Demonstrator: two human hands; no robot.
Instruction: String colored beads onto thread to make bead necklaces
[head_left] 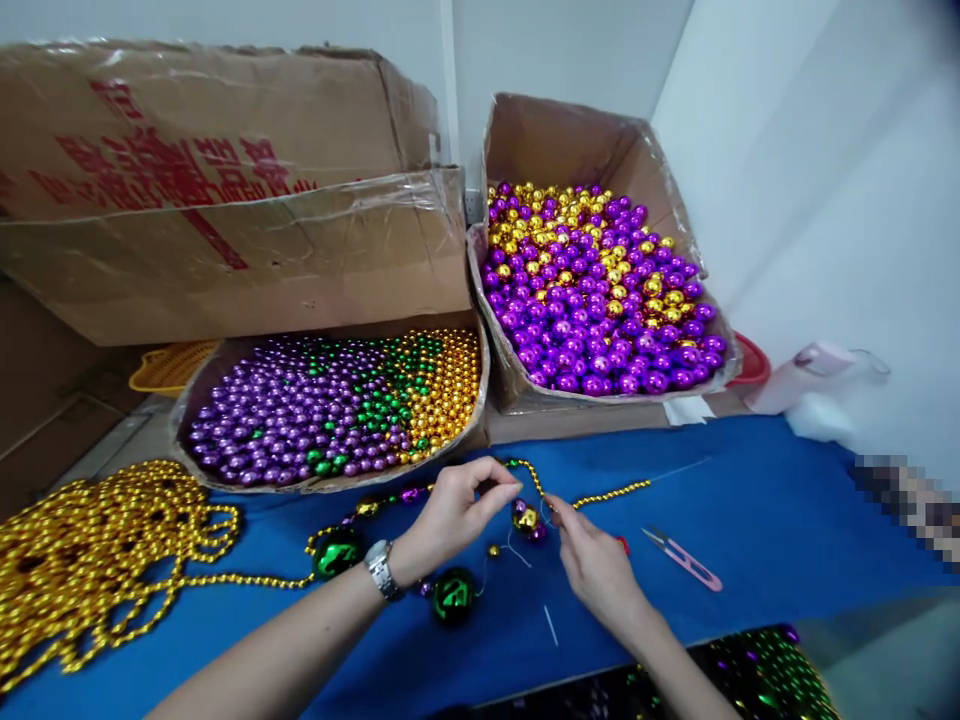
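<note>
My left hand (pixel 457 510), with a wristwatch on the wrist, pinches a strand of small gold beads (pixel 600 495) above the blue table (pixel 787 530). My right hand (pixel 592 555) pinches the same strand and a thin white thread close beside it. A gold bead and a purple bead (pixel 526 520) hang between the two hands. Two large green beads (pixel 454 592) and several purple and gold ones lie on the strand under my left wrist.
A heap of gold bead strands (pixel 97 560) lies at the left. Pink thread snips (pixel 686 560) rest right of my hands. Two open cardboard boxes (pixel 480 385) of loose purple, gold and green beads stand behind, and a large closed box (pixel 225 190) sits over the left one.
</note>
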